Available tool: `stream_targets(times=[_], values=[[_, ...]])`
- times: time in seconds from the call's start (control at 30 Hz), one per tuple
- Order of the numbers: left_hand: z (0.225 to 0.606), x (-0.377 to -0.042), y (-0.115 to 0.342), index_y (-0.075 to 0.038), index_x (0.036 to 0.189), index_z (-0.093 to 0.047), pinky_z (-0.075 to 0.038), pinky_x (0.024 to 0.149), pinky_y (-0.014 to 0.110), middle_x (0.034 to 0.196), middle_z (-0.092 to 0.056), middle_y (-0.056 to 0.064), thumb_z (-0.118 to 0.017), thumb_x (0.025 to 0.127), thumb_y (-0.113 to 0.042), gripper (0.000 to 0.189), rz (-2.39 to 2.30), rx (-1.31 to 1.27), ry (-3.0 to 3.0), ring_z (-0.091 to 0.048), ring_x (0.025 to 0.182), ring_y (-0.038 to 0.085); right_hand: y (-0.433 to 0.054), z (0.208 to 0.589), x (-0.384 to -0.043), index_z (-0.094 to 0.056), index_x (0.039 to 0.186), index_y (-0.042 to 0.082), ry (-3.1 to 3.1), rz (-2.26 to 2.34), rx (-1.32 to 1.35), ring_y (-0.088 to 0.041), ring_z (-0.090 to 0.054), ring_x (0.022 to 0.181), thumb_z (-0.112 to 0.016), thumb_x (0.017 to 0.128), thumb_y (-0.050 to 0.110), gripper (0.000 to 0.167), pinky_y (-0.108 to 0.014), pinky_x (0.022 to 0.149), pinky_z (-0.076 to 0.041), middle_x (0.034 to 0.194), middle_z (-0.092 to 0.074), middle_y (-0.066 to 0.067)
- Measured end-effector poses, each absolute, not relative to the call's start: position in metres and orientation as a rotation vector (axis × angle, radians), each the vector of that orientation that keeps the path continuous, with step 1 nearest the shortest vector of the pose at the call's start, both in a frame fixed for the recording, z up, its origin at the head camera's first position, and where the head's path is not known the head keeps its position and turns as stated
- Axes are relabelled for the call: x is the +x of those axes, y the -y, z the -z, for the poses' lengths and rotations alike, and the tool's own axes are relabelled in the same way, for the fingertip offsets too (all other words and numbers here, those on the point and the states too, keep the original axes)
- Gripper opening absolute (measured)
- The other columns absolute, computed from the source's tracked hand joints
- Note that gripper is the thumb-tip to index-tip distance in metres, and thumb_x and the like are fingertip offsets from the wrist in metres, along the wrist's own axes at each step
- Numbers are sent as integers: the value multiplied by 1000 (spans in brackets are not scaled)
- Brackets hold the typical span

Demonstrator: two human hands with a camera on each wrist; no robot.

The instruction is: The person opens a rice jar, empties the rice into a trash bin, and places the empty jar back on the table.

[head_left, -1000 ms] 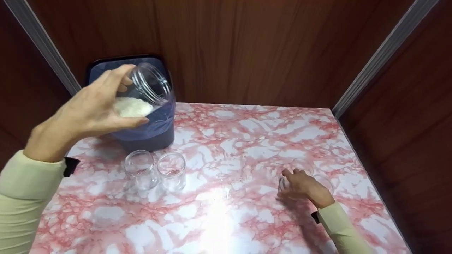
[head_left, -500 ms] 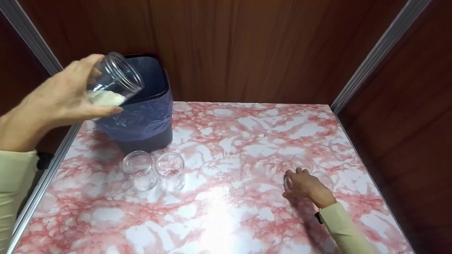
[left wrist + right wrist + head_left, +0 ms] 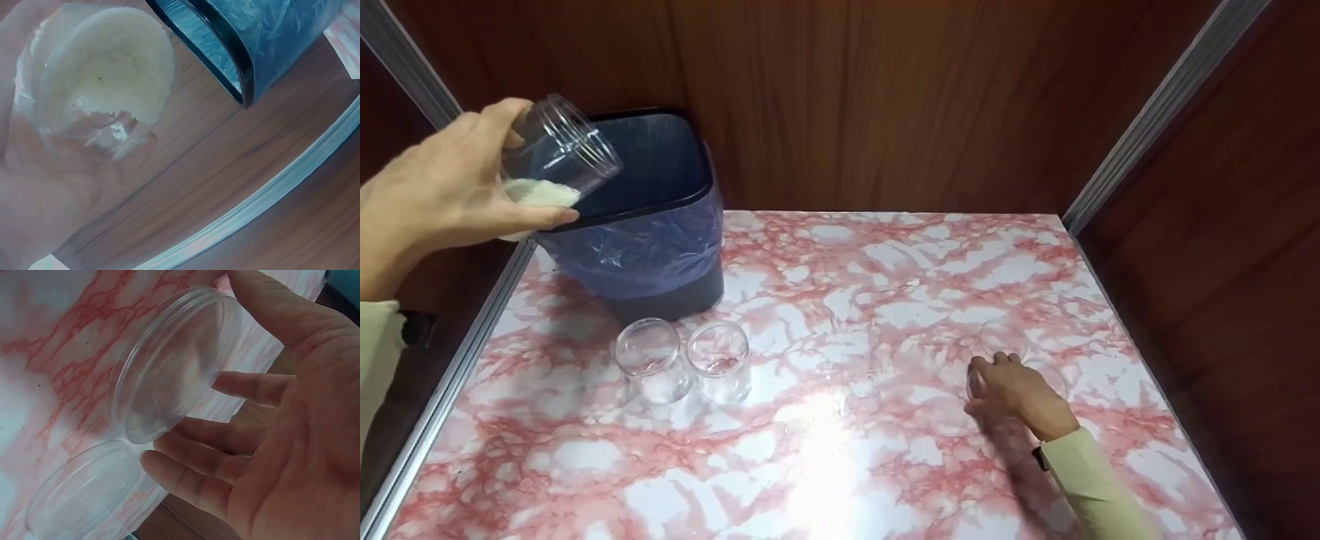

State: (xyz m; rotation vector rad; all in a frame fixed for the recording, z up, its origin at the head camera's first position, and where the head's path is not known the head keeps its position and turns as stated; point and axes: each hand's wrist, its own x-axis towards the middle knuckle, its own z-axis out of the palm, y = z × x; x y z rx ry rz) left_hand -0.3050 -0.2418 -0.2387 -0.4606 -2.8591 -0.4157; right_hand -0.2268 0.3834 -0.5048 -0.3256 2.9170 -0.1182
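My left hand [image 3: 442, 184] grips a clear jar [image 3: 561, 142], its mouth tilted over the near left side of the bin [image 3: 656, 262]. White, fine-looking contents [image 3: 540, 193] lie along the jar's lower side; the left wrist view shows the contents [image 3: 112, 62] through the base. Over at the right, my right hand [image 3: 1021, 394] holds a clear round lid [image 3: 177, 365] by its rim between thumb and fingers, low over the marbled table. Beside it lie two more clear lids, a far lid [image 3: 1003, 341] and a near lid [image 3: 1048, 377], the latter partly behind the hand.
Two clear jars, a left jar [image 3: 652, 364] and a right jar [image 3: 720, 362], stand upright in front of the bin. Dark wood panels [image 3: 885, 105] wall the table [image 3: 840, 300] at the back and sides, with metal strips [image 3: 1155, 127] at the corners.
My left hand has moved left and slightly back with the tilted jar, baring more of the bin's opening. My right hand has shifted slightly right with the lid. The view has turned slightly.
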Motion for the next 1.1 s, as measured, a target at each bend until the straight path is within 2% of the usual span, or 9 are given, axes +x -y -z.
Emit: stream_targets(times=[0.17, 0.33, 0.53, 0.8, 1.1], values=[[234, -315, 253, -11, 152, -22, -40, 64, 65, 116, -47, 32, -80, 68, -60, 113, 224, -350, 2935, -48, 93, 50, -385, 493, -226, -55, 126, 1, -2937, 88, -336, -45, -53, 95, -80, 75, 43, 71, -58, 67, -50, 108, -56, -28], [234, -325, 259, -12, 151, -22, -37, 56, 62, 111, -44, 35, -77, 64, -70, 118, 22, -299, 2943, -46, 92, 57, -389, 482, -228, -57, 121, 3, -2971, 78, -392, -42, -52, 89, -80, 77, 39, 62, -55, 65, -50, 103, -56, -25], [232, -331, 260, -8, 146, -23, -37, 61, 65, 111, -43, 36, -81, 65, -62, 113, -94, -309, 2962, -44, 92, 59, -391, 477, -230, -57, 121, 3, -2921, 116, -361, -40, -52, 91, -77, 79, 35, 56, -54, 67, -49, 104, -56, -23], [225, -336, 255, -7, 142, -24, -35, 70, 70, 111, -41, 39, -87, 66, -39, 103, -241, -355, 2960, -41, 93, 63, -391, 477, -230, -60, 119, 3, -2905, 93, -341, -39, -52, 91, -74, 83, 31, 48, -55, 68, -50, 104, -58, -21], [225, -343, 249, -7, 138, -27, -36, 68, 69, 109, -42, 37, -86, 65, -38, 99, -334, -393, 2974, -42, 92, 62, -393, 480, -231, -61, 115, 4, -2884, 100, -310, -40, -53, 91, -73, 82, 32, 45, -54, 67, -49, 102, -57, -21]])
